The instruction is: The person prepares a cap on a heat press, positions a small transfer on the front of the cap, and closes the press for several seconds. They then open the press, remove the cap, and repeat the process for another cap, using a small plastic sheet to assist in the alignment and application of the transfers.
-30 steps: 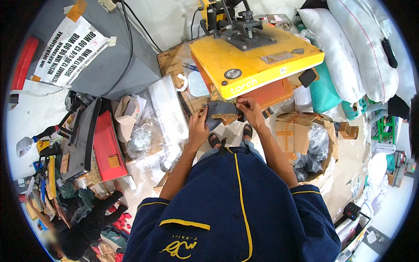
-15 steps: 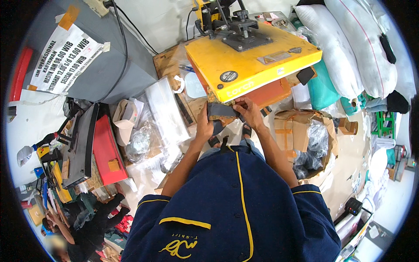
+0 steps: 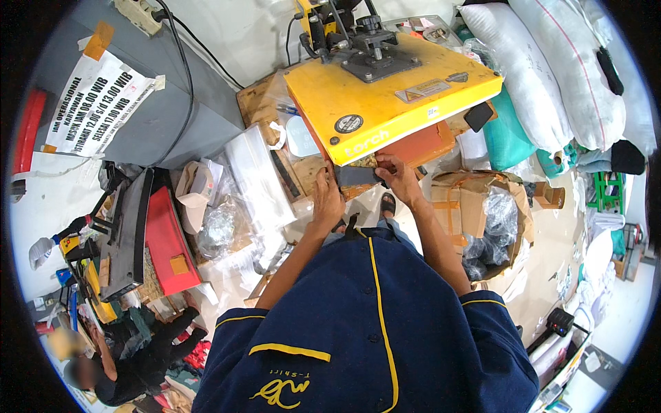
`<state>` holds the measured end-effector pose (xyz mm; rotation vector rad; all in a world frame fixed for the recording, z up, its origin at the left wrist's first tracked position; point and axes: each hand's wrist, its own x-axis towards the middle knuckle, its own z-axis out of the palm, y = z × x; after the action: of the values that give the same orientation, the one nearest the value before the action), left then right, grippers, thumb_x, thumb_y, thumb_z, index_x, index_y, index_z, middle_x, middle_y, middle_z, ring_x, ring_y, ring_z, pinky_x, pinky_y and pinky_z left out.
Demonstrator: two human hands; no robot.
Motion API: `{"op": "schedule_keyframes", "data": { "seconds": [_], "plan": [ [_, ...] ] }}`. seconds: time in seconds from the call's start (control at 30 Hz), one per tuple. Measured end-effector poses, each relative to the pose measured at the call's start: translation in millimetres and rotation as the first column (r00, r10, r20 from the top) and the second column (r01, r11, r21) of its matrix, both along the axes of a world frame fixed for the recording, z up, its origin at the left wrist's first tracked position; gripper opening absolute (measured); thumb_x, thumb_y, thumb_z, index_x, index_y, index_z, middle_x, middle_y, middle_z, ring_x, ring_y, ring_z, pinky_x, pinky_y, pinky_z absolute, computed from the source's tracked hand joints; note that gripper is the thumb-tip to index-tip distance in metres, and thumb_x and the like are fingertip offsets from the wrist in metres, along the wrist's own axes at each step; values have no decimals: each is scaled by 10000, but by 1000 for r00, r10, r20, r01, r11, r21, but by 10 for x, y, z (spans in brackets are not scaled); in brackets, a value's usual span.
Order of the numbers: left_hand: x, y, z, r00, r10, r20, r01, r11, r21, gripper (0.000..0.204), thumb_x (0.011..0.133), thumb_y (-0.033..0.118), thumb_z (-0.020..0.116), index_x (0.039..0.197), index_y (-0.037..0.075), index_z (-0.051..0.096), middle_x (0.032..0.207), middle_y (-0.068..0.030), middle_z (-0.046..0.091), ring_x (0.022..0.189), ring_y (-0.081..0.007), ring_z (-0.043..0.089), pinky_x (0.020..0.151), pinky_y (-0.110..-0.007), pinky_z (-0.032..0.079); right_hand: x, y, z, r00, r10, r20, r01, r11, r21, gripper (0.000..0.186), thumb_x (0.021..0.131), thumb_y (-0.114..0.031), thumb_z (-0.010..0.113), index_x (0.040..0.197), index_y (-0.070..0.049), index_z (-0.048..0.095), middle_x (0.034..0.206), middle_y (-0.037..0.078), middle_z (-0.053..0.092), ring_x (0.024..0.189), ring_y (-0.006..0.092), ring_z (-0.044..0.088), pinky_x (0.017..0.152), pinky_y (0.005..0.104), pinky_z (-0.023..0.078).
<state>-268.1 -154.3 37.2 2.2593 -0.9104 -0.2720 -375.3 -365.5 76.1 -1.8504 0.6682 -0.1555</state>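
Observation:
A heat press with a yellow upper plate [image 3: 392,103] stands in front of me. Beneath it shows an orange-red lower pad [image 3: 423,146]. At the near left corner, partly under the yellow plate, lies a dark grey flat piece [image 3: 358,176] that looks like cloth. My left hand [image 3: 328,198] is at its left end, fingers closed along the edge. On the right end, my right hand [image 3: 402,180] pinches with curled fingers. The far side of the piece is hidden by the plate.
An open cardboard box [image 3: 451,213] with plastic-wrapped dark items sits right of my legs. Clear plastic sheets [image 3: 258,175] lie to the left, beside a red-padded press [image 3: 169,241]. White sacks [image 3: 513,76] are stacked at far right. Another person [image 3: 131,365] is at lower left.
The dark grey piece has gone farther in under the yellow plate, and less of it shows. My left hand's fingers have shifted toward the plate's corner. The view has shifted slightly.

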Motion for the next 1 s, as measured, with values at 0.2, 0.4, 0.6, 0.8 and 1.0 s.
{"op": "schedule_keyframes", "data": {
  "seconds": [0.2,0.4,0.6,0.8,1.0],
  "plan": [
    [-115,-13,8,998,41,54,-37,996,-77,852,888,-59,553,1630,-32,136,1448,-359,330,1256,-536,448,1071,-556,397,113,-160,94,995,61,-74,-66,995,-76,211,981,-102,692,1165,1,682,975,89,722,916,194,667,834,335,535],
    [-131,-39,-5,985,90,149,-71,990,-126,836,893,-67,569,1625,-41,167,1382,-340,422,1209,-498,484,1039,-523,423,154,-173,-122,991,-31,133,31,1000,1,159,1007,-139,669,1089,-2,678,948,27,690,898,142,622,853,313,509],
    [-178,-60,-80,965,109,237,-95,993,-69,779,891,-66,570,1600,-62,248,1341,-335,463,1203,-479,489,1045,-506,419,131,-177,-170,968,28,248,9,989,-144,139,1024,-130,649,1080,-3,643,946,48,672,894,163,610,833,327,502],
    [-141,-17,-157,974,88,208,-97,995,34,714,930,-20,536,1586,-85,263,1333,-322,458,1186,-472,499,1039,-508,430,155,-220,-232,969,115,219,-45,953,-300,129,1037,-129,623,1078,-7,607,939,153,657,871,246,629,805,349,503],
    [-228,-23,-110,981,161,112,-168,984,57,717,937,-10,537,1596,-66,260,1333,-303,439,1198,-478,503,1030,-513,447,174,-194,-153,960,159,230,-78,942,-325,104,1025,-91,622,1076,-3,600,959,168,658,875,285,646,798,377,514]
  ]
}}
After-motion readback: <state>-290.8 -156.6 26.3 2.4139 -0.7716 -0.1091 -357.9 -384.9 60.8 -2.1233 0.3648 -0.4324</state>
